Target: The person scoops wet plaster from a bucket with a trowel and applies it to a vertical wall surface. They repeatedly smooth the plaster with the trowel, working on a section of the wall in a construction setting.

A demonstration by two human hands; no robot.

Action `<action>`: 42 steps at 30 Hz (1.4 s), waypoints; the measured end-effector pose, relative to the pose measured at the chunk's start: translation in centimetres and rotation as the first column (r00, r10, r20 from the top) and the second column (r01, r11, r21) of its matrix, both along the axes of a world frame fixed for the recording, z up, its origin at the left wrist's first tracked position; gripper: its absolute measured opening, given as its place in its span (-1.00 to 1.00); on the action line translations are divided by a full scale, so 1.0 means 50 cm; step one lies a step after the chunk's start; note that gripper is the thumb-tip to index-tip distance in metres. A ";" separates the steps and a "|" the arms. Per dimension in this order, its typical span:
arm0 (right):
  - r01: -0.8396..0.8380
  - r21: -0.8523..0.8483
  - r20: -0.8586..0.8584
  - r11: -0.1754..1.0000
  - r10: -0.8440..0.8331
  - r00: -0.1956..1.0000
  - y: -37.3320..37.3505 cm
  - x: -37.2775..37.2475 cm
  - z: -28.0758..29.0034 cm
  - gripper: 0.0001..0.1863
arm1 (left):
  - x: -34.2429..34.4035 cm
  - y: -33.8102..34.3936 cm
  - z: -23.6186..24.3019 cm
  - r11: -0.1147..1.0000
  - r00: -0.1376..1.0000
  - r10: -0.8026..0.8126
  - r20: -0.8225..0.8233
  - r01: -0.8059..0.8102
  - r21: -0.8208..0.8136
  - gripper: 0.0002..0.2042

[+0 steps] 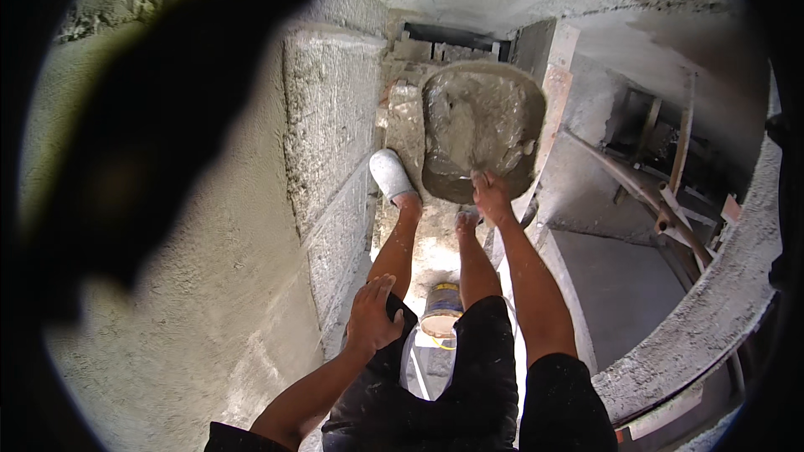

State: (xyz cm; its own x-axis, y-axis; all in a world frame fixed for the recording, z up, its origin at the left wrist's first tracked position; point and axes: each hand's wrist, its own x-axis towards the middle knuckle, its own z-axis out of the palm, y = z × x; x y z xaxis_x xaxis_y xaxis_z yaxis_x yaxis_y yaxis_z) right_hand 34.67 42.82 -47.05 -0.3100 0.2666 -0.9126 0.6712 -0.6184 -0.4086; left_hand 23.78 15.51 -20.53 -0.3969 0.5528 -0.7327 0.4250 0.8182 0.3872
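My left hand (373, 318) rests on my left knee at the dark edge of my shorts, fingers extended. My right hand (489, 194) grips the handle of a trowel at the near rim of a rounded tub (534, 109). The trowel's blade is hard to make out in the wet grey mortar (469, 117) that fills much of the tub. My left foot, in a pale slip-on shoe (390, 174), stands left of the tub; my right foot is just below it, partly hidden.
A rough rendered wall (327, 117) runs along the left. A bucket (440, 322) is below, between my legs. At right are a curved concrete edge (720, 301), a lower opening and wooden poles (628, 180). A large blurred dark shape (159, 117) covers the upper left.
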 end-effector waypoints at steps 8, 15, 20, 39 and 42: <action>0.014 0.202 -0.060 0.979 -0.002 0.998 0.038 -0.016 0.480 -0.86 | -0.011 0.004 0.091 0.879 0.877 0.475 -0.074 -0.476 -0.001 -0.33; 0.216 0.036 -0.348 0.976 -0.191 0.918 0.071 -0.291 0.847 -0.86 | -0.101 -0.150 0.257 0.768 0.757 0.602 -0.254 -0.636 -0.074 -0.28; 0.371 0.015 -0.769 0.929 -0.226 0.598 0.037 -0.604 1.109 -0.73 | -0.108 -0.339 0.398 0.583 0.588 0.745 -0.315 -0.804 -0.122 -0.17; 0.117 0.726 -0.612 0.678 0.558 0.561 -0.391 -0.880 1.340 -0.43 | -0.098 -0.386 0.668 0.467 0.088 0.843 -0.531 -0.611 0.640 -0.45; -0.117 0.794 -0.326 0.597 0.580 0.747 -0.341 -0.836 1.282 -0.52 | -0.261 -0.481 0.905 0.652 -0.282 0.668 -0.688 -0.223 0.724 -0.55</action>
State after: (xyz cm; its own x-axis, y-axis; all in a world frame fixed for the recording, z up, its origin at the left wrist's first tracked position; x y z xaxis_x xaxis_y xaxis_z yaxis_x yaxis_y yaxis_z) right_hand -7.11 25.79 17.06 -0.8602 0.4854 -0.1562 0.3061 0.2466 -0.9195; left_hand 10.75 -8.56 24.74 -0.6955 -0.1670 0.6988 0.0588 0.9561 0.2870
